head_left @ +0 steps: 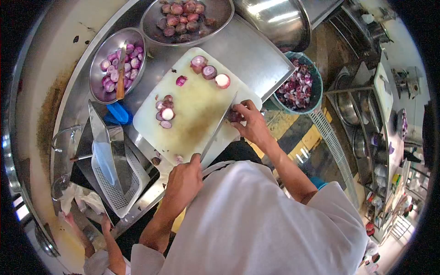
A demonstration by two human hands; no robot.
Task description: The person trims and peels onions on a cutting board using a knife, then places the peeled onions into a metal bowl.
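My left hand (185, 180) is closed around the handle of a long knife (219, 128), whose blade slants up and right over the white cutting board (188, 105). At the board's right edge, my right hand (252, 124) has its fingers bent around a dark red onion (235, 114), close beside the blade. Cut onions (209, 72) lie in a row at the top of the board. A small group of onion pieces (167, 113) is at its left side, and a purple piece (181, 80) lies apart.
Around the board are a bowl of peeled onions (94, 75) with a wooden-handled knife (121, 78) on it, a bowl of unpeeled onions (149, 32), a steel pot (279, 23), a bin of peelings (315, 73) and a white basket (130, 195). Another person's arms (112, 243) show lower left.
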